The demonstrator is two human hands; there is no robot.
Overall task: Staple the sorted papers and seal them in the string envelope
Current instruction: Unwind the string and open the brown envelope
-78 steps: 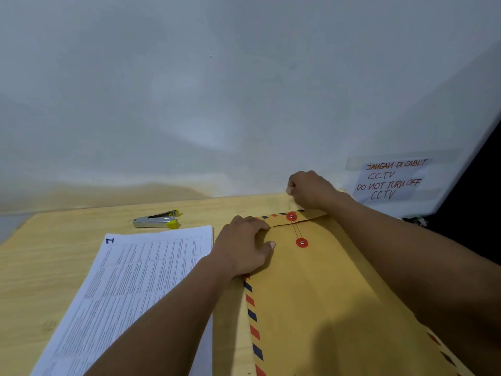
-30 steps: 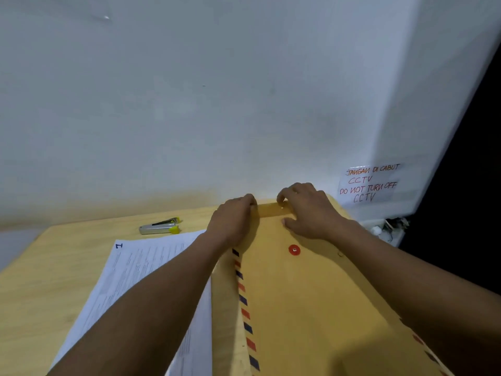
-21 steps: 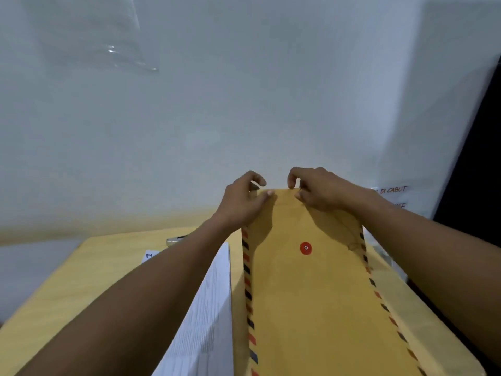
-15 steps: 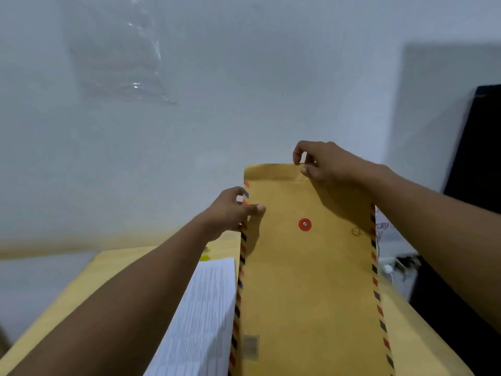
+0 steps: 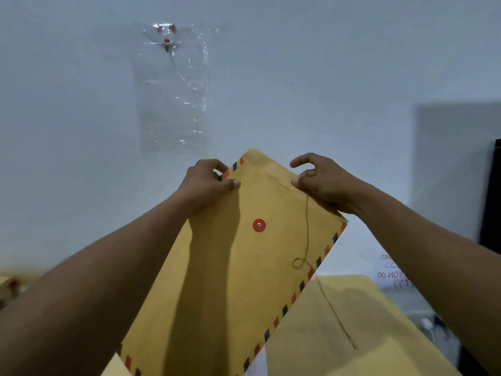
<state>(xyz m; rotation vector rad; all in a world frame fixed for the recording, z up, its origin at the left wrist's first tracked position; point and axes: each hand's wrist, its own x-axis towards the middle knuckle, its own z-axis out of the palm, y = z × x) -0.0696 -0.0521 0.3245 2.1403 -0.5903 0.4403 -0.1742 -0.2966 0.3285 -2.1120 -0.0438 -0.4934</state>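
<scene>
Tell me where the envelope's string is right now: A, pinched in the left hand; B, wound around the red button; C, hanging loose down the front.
C: the string dangles free from near the right hand down the envelope, not touching the red button.

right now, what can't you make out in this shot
Head view:
- papers: only a white sliver below the envelope, which covers the rest; stapled or not, cannot tell.
- wall note: right forearm cuts off its words.
- envelope's contents: hidden by its opaque face.
- string: upper end lost under the right hand.
</scene>
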